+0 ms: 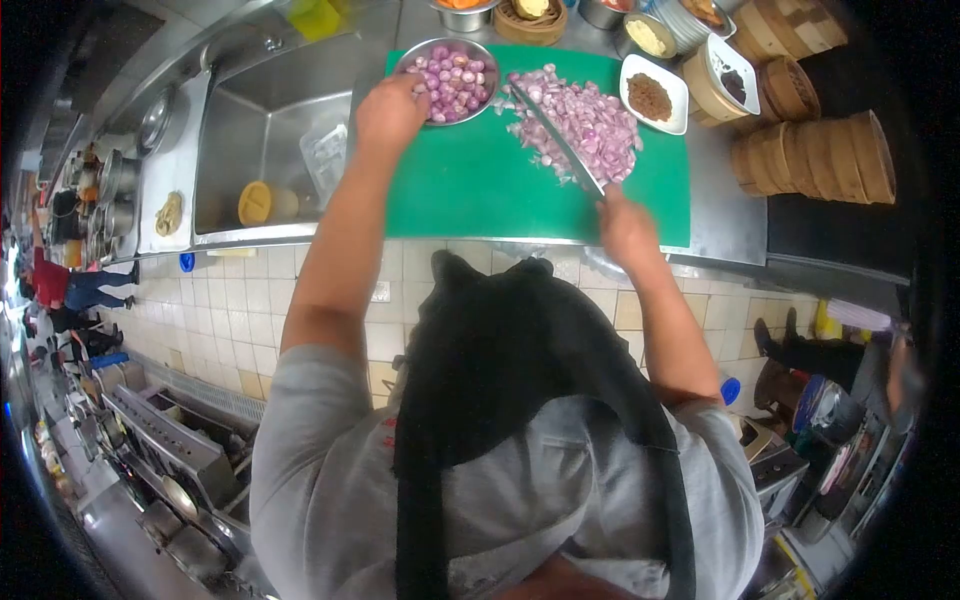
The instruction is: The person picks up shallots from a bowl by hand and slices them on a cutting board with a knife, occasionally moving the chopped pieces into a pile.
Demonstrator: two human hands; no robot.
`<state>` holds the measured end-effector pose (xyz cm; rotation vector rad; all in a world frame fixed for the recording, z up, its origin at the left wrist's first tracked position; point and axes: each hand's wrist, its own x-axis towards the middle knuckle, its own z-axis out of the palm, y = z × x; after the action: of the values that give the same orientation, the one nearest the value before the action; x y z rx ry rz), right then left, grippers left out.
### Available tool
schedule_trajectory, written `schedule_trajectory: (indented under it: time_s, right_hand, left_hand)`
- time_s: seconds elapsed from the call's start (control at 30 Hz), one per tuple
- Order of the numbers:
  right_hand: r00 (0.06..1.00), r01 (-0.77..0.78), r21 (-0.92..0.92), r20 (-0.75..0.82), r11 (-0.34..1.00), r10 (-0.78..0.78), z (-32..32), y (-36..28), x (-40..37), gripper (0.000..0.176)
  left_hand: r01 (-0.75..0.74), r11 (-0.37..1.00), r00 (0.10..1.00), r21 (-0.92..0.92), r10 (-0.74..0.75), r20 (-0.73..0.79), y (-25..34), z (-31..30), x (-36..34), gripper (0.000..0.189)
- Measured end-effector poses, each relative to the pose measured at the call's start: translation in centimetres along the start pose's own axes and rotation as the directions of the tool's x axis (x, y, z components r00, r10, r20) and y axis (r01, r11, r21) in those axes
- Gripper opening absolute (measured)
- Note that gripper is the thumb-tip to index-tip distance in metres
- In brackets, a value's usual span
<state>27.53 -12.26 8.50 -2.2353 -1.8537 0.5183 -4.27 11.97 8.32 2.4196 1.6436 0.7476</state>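
Note:
A metal bowl (432,119) of whole peeled shallots (458,82) stands at the back left of the green cutting board (450,190). My left hand (392,110) is at the bowl's left rim, its fingers bent over the edge; what they hold, if anything, is hidden. On the right of the board lies a spread pile of sliced shallots (592,120). My right hand (627,226) is closed round the handle of a knife (556,138), whose blade slants up and left across the pile.
A white dish of brown food (651,97) sits at the board's back right. Beyond it stand bamboo steamers (825,160) and a white dish (733,76). To the left is a sink (270,130) with a yellow-lidded container (257,203). Other people are at both far sides.

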Motion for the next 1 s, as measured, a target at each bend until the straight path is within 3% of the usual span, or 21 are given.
schedule_trajectory:
  time_s: [0.1,0.2,0.3,0.4,0.5,0.57,0.67,0.77,0.87,1.0]
  right_hand:
    - [1.000,0.016,0.054,0.013,0.998,-0.017,1.2,0.2,-0.2,0.024]
    - [1.000,0.009,0.100,0.021,0.995,-0.012,1.7,0.2,-1.0,0.024]
    - [0.995,-0.015,0.100,0.097,0.995,0.005,1.6,0.6,-1.6,0.024]
    - [0.991,-0.039,0.123,0.131,0.992,0.023,1.8,0.9,-2.3,0.026]
    - [0.987,-0.086,0.198,0.147,0.976,0.057,2.1,1.2,-2.9,0.027]
    - [0.982,-0.075,0.181,0.184,0.981,0.041,2.3,1.5,-2.9,0.027]
    - [0.958,-0.095,0.136,0.282,0.986,0.054,1.1,0.2,-2.5,0.029]
    - [0.947,-0.066,0.099,0.319,0.993,0.031,1.2,-0.3,-2.1,0.029]
    - [0.947,-0.007,0.071,0.320,0.997,-0.016,0.8,-1.2,-2.2,0.027]
    - [0.939,0.080,-0.015,0.336,0.997,-0.070,0.2,-1.6,-2.3,0.023]
  left_hand:
    - [0.032,0.987,0.983,0.157,-0.059,0.173,0.5,0.8,1.8,0.031]
    - [0.091,0.963,0.967,0.253,-0.146,0.208,0.5,2.0,2.8,0.032]
    - [0.146,0.970,0.968,0.192,-0.180,0.172,0.7,1.9,2.8,0.029]
    - [0.093,0.992,0.996,-0.079,-0.093,0.006,1.0,1.0,1.5,0.026]
    - [0.255,0.826,0.967,-0.502,-0.224,0.122,3.7,-0.2,-2.3,0.021]
    - [0.318,0.794,0.935,-0.519,-0.171,0.311,5.7,-0.3,-6.1,0.019]
    - [0.100,0.861,0.946,-0.498,0.073,0.316,4.9,3.8,-11.1,0.015]
    - [-0.078,0.790,0.991,-0.608,0.130,0.042,4.7,5.6,-13.0,0.011]
    - [-0.048,0.845,0.986,-0.533,0.127,0.112,5.3,4.3,-12.7,0.007]
    - [-0.118,0.847,0.975,-0.519,0.199,0.103,4.9,4.6,-12.4,0.006]
